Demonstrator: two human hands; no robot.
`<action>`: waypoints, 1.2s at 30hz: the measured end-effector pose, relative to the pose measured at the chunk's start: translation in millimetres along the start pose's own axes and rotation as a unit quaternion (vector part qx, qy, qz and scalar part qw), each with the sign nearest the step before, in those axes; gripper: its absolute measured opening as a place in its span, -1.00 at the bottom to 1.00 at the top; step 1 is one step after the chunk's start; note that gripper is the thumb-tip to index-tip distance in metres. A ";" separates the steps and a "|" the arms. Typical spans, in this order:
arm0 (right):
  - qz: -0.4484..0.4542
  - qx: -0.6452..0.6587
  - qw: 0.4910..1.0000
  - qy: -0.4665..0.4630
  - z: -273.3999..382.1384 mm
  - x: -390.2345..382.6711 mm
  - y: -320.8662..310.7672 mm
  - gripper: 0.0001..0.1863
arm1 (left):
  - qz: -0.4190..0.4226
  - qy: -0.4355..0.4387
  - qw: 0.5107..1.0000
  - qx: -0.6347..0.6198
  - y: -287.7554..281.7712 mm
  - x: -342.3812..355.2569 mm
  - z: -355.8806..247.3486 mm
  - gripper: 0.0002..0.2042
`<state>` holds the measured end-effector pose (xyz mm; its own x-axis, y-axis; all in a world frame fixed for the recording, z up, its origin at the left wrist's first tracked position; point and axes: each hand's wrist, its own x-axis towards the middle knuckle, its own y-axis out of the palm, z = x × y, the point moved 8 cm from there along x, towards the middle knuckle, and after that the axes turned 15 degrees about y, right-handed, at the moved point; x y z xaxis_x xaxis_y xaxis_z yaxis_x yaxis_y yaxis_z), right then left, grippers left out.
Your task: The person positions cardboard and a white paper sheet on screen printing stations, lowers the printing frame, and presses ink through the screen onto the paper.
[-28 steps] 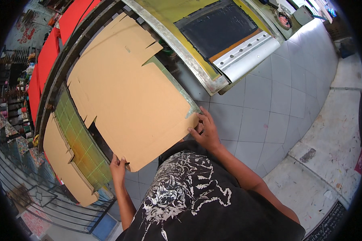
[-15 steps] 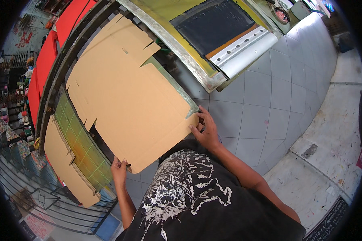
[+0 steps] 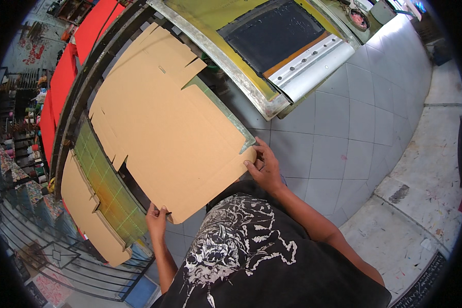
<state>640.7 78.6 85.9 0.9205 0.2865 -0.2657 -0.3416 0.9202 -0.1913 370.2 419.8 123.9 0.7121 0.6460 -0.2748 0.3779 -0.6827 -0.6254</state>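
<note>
A tan die-cut cardboard sheet (image 3: 172, 138) lies on a green board (image 3: 200, 84), its green edge showing along the right side. My left hand (image 3: 157, 218) grips the sheet's near left corner with fingers and thumb. At the near right corner, my right hand (image 3: 262, 167) holds the edge, thumb on top and fingers curled beside it. Left of the sheet sit a green gridded board (image 3: 102, 179) and a second cardboard piece (image 3: 87, 205).
A screen-printing frame (image 3: 264, 110) with dark ink (image 3: 269, 38) stands beyond at upper right, beside an ink pot (image 3: 359, 20). Red sheets (image 3: 61, 82) and a dark curved rail (image 3: 69, 123) run along the left. A metal railing (image 3: 51, 262) is lower left; grey floor tiles (image 3: 333, 154) stretch right.
The view has shifted slightly, so the sheet and my hands appear a little lower and farther right. Both hands keep their grip on the cardboard.
</note>
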 end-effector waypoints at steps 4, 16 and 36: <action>0.001 0.029 0.999 0.013 -3.7 0.3 0.1 -0.46 | -0.012 0.012 1.000 -0.022 2.3 0.4 -1.3 -0.55; -0.029 0.007 0.999 -0.011 -5.4 0.6 -2.4 -0.30 | -0.007 0.010 1.000 0.007 3.7 -0.4 -18.4 -0.58; -0.027 0.017 0.999 0.013 9.5 -0.8 -5.9 -0.31 | 0.016 0.011 1.000 0.011 3.8 2.3 -17.6 -0.51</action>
<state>643.7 75.4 96.2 0.9323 0.2291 -0.2798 -0.2840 0.9428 -0.1745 383.7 412.7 133.8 0.7366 0.6163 -0.2785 0.3422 -0.6948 -0.6326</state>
